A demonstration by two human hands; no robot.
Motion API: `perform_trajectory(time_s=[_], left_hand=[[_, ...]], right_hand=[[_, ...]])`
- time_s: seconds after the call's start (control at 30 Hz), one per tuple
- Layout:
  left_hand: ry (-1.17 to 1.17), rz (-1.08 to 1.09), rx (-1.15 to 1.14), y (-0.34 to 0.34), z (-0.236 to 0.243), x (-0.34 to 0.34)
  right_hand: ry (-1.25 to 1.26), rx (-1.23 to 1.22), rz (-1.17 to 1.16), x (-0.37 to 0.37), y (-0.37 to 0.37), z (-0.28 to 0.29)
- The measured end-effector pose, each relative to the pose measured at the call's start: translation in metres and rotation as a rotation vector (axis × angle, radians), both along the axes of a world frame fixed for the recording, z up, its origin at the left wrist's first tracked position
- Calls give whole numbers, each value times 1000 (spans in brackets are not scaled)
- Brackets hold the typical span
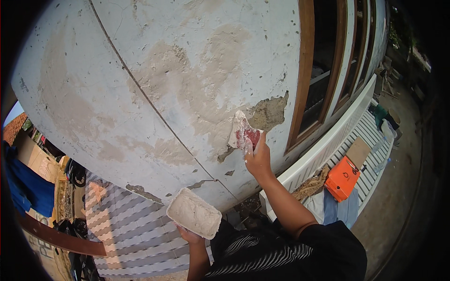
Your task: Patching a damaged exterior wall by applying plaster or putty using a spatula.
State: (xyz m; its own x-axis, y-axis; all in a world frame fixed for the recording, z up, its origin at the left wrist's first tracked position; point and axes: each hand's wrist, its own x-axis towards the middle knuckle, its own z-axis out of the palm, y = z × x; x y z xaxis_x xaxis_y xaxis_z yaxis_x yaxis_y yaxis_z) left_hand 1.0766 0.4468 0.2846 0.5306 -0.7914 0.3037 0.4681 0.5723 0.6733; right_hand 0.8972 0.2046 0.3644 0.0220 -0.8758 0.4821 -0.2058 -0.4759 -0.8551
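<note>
My right hand (258, 160) is closed round a red putty knife (243, 133) smeared with whitish filler. Its blade lies at the wall (265, 56), by the left side of a bare grey-brown patch (273, 112) where the paint has come off. Beige, partly dried filler (187, 89) spreads in rough areas up and left of the knife. Low in front of me, my left hand (190, 235) supports a white rectangular tub (169, 209) from beneath. Pale filler paste (194, 213) covers the inside of the tub. Most of the left fingers are hidden under it.
A cable (140, 89) runs slantwise down the wall. Brown-framed windows (307, 70) stand right of the patch. Below them is a white slatted bench (368, 133) bearing an orange box (343, 178), cloths and cardboard. Striped floor tiles (136, 229) and parked motorbikes (75, 173) are at left.
</note>
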Motion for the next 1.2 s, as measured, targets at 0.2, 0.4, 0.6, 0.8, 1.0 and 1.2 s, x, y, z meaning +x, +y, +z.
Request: perform_trajectory(time_s=[0.2, 0.4, 0.6, 0.8, 1.0, 1.2], left_hand=[[-17, -2, 4, -4, 9, -5], [12, -26, -31, -1, 3, 0], [-24, -26, -13, -2, -2, 0], [-13, -16, 9, -7, 7, -7], [8, 14, 13, -2, 1, -3], [-11, 1, 15, -3, -2, -4]], right_hand=[[173, -94, 115, 25, 37, -4], [136, -110, 19, -3, 15, -3], [120, -167, -145, 1, -13, 5], [202, -163, 155, 19, 23, -16], [-38, 169, 187, -20, 40, -27], [19, 203, 64, -20, 45, -82]])
